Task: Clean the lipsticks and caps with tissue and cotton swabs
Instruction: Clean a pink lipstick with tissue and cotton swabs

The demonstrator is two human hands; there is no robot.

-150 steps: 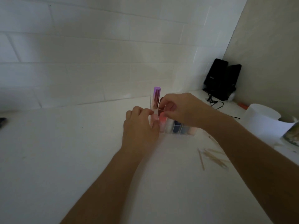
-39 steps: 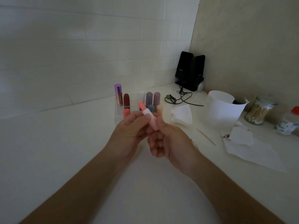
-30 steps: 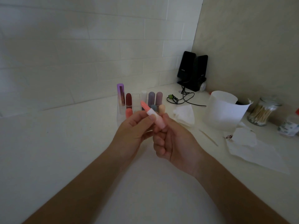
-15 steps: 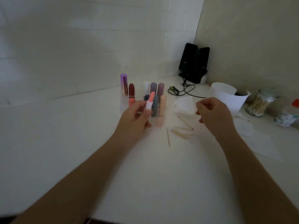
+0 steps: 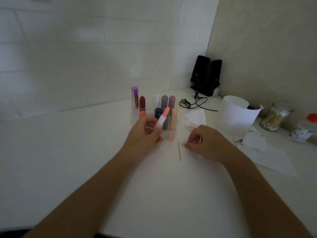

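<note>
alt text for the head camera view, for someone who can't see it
A person's left hand holds an uncapped pink lipstick tilted above a white counter, while the right hand curls down beside a cotton swab lying on it. Behind stand more lipsticks in a clear holder, with a tissue, a white cup and a jar of swabs to the right.

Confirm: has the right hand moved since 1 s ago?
Yes. The right hand left the lipstick and went right, toward the white cup, down by the cotton swab.
</note>
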